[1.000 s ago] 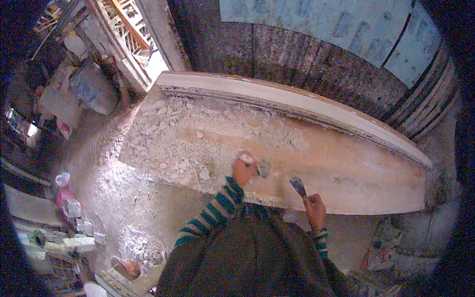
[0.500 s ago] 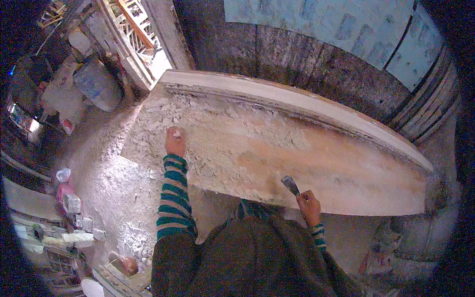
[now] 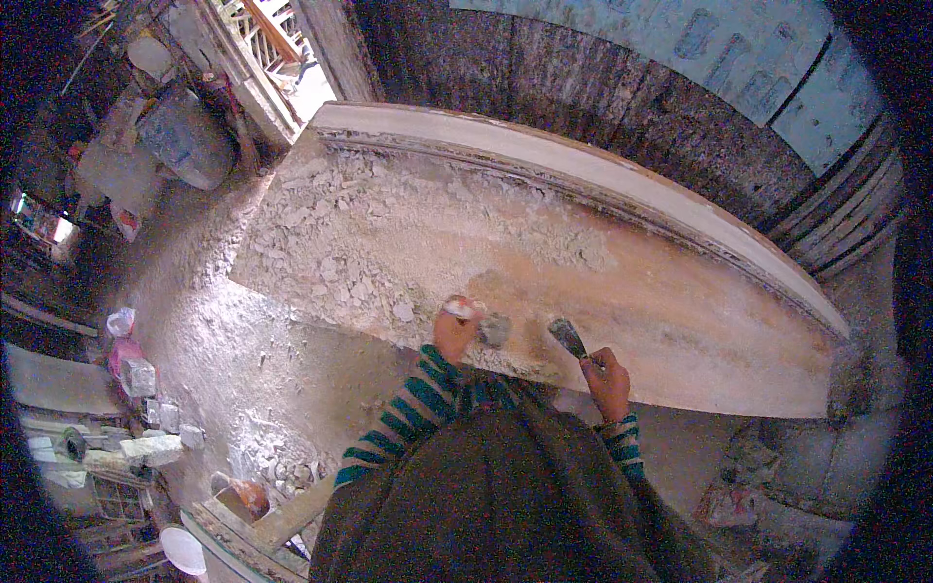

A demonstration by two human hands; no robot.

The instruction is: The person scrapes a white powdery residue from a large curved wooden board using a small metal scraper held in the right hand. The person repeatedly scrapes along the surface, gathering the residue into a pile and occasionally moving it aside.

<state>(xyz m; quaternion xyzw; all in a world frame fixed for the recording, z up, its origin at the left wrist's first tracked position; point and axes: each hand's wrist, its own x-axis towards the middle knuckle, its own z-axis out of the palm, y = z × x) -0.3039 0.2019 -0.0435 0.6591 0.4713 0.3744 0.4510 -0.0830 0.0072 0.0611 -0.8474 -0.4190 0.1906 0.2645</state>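
Teal-and-pale striped sleeves (image 3: 403,413) are covering both wrists, and the hands are hovering over the near part of a dusty tan board (image 3: 719,364). The left hand (image 3: 453,335) is curling its fingers around a whitish lump (image 3: 465,307), which is blurring too much to identify; a grey patch (image 3: 494,330) is showing just beside it, and whether the hand is touching that patch, I cannot tell. The right hand (image 3: 606,381) is wrapping tightly around the handle of a scraper (image 3: 567,337), whose dark blade is pointing forward and leftward over the board. Pale crumbs and flakes (image 3: 321,257) are covering much of the board's left part, and a raised whitish ledge (image 3: 505,141) is running along its far side. Beyond the left end, a bluish barrel (image 3: 190,138) is standing near a bright doorway (image 3: 309,92).
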